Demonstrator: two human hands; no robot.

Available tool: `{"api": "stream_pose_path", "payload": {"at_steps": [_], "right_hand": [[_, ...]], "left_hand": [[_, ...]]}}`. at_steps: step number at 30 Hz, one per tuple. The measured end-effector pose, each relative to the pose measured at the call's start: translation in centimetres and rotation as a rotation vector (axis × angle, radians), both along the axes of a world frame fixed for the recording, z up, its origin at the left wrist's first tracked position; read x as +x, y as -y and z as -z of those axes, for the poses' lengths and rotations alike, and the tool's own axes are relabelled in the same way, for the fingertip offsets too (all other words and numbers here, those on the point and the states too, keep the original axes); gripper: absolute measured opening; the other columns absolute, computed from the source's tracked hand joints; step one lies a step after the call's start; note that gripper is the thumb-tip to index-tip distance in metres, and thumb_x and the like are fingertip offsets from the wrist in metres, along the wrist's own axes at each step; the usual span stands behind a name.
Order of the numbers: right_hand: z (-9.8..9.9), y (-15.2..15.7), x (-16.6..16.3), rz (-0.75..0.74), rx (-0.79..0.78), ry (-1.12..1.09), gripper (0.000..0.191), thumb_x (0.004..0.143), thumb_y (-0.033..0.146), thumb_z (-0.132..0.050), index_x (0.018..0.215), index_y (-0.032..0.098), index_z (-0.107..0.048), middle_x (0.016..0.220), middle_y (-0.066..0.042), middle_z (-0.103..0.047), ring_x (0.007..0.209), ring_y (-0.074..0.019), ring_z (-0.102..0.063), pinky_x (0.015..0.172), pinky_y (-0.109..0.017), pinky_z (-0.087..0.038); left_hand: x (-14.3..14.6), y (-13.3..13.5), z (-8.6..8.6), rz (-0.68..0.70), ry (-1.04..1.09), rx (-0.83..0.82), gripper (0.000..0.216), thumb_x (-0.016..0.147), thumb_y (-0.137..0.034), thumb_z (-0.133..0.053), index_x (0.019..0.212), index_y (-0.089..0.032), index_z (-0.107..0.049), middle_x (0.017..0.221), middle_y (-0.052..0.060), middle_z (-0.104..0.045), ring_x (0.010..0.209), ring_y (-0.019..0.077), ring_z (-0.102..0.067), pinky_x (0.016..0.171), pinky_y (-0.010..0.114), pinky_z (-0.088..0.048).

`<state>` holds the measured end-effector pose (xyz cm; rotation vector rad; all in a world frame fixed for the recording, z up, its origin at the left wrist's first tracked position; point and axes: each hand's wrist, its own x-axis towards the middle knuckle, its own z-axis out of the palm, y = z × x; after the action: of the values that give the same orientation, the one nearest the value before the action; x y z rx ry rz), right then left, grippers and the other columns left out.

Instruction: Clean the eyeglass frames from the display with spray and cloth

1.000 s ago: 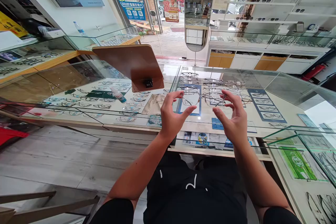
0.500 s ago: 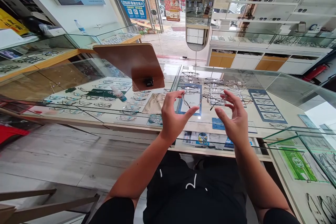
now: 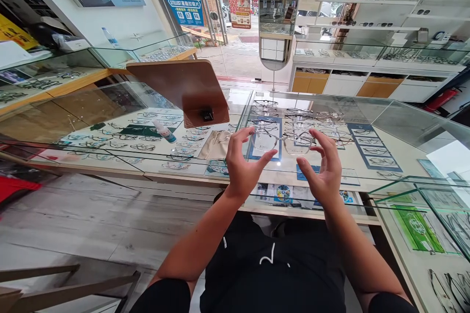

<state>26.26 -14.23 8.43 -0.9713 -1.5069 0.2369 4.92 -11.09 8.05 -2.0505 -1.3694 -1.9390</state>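
At outer ends of thin-rimmed, clear-lensed eyeglasses (image 3: 282,139), left hand (image 3: 243,162) and right hand (image 3: 324,172) pinch with fingertips, thumbs spread lower. Eyeglasses between hands, raised over glass-topped display bench (image 3: 165,174). Progress, as judged: lifting done, handling under way, setting down not done; whether side arms unfolded, cannot tell. Under glass, rows of assorted metal and plastic frames (image 3: 143,147). Farther left, white plastic bottle with blue base (image 3: 164,131), brown rectangular panel (image 3: 183,83) on bench.

Two hands (image 3: 243,164) (image 3: 325,171), one held eyeglass frame (image 3: 281,140) — two bottles (image 3: 164,131) (image 3: 109,37) — one extinguisher (image 3: 441,99)
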Motion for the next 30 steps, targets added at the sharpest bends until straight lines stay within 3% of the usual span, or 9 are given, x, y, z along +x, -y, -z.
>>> {"api": "stream_pose_path", "payload": {"at_steps": [6,12,18,23,30], "right_hand": [[1.5,-0.5,1.0,-0.022,-0.198,-0.308,0.039,0.107,0.048,-0.062,0.140,0.030,-0.072,0.146,-0.012,-0.074,0.140,-0.0340,-0.069,0.109,-0.056,-0.060],[2.3,-0.3,1.0,-0.083,-0.262,-0.408,0.034,0.104,0.051,-0.068,0.128,0.031,-0.081,0.139,-0.009,-0.079,0.138,-0.0335,-0.070,0.123,-0.060,-0.050],[1.7,0.4,0.5,-0.260,-0.334,-0.449,0.036,0.107,0.053,-0.063,0.129,0.032,-0.082,0.141,-0.008,-0.079,0.137,-0.0325,-0.072,0.113,-0.052,-0.058],[1.1,0.9,0.0,-0.395,-0.372,-0.533,0.035,0.108,0.051,-0.064,0.130,0.031,-0.082,0.138,-0.009,-0.081,0.132,-0.0322,-0.075,0.114,-0.053,-0.057],[1.2,1.0,-0.5,-0.469,-0.414,-0.568,0.036,0.112,0.049,-0.058,0.133,0.030,-0.079,0.135,-0.009,-0.083,0.135,-0.0314,-0.074,0.113,-0.052,-0.057]], "left_hand": [[-0.2,0.2,0.5,0.020,-0.033,0.122,0.067,0.086,-0.052,-0.091,0.139,-0.023,-0.061,0.131,0.014,-0.073,0.126,0.0312,-0.072,0.105,0.050,-0.064],[-0.3,0.3,1.6,0.006,-0.079,0.131,0.072,0.087,-0.058,-0.089,0.142,-0.024,-0.058,0.132,0.014,-0.073,0.129,0.0326,-0.072,0.110,0.054,-0.063],[-0.3,0.4,2.1,0.077,-0.049,0.150,0.073,0.085,-0.048,-0.094,0.145,-0.024,-0.059,0.134,0.013,-0.072,0.128,0.0307,-0.072,0.110,0.051,-0.063],[-0.4,0.3,2.4,0.102,-0.036,0.126,0.072,0.085,-0.045,-0.094,0.145,-0.024,-0.060,0.135,0.013,-0.072,0.129,0.0306,-0.072,0.112,0.051,-0.062],[-0.7,0.1,2.7,0.117,-0.053,0.069,0.070,0.087,-0.046,-0.092,0.144,-0.023,-0.061,0.135,0.014,-0.073,0.130,0.0308,-0.071,0.109,0.049,-0.062]]}}
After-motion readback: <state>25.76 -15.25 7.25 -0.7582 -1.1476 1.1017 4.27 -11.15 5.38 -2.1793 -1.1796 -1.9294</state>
